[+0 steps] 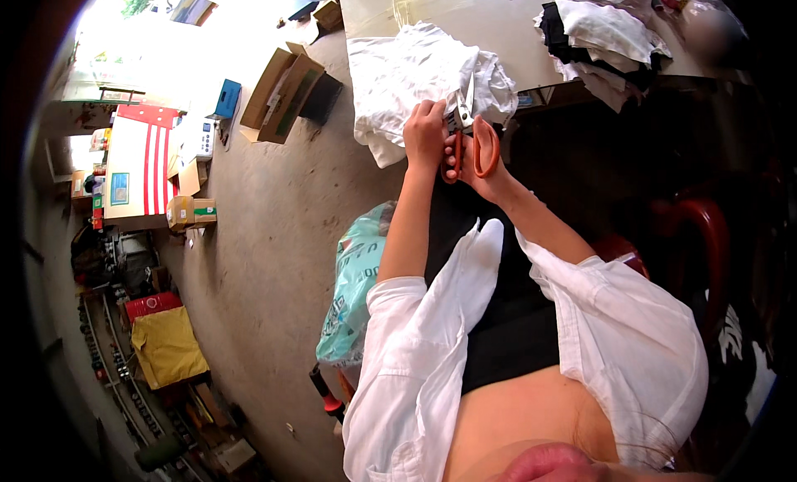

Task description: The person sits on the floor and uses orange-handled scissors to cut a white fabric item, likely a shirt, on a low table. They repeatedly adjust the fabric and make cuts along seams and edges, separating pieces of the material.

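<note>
A crumpled white cloth (411, 63) lies over the near edge of the table, part of it hanging down in front. My left hand (425, 135) is closed on the near edge of this cloth, its fingers curled; what lies under the fingertips is hidden. Just beside it, my right hand (481, 176) grips a pair of scissors (488, 148) with orange-red handles. Their handles stand apart, and the metal blades point away from me over the cloth. A small dark strip shows between my left fingers and the blades, too small to make out.
On the table (523, 34), a pile of white and black cloths (602, 38) sits to the right. A teal plastic bag (353, 291) stands by my left side. Open cardboard box (278, 96) and stacked cartons are on the floor at left. A dark red chair (710, 249) is at right.
</note>
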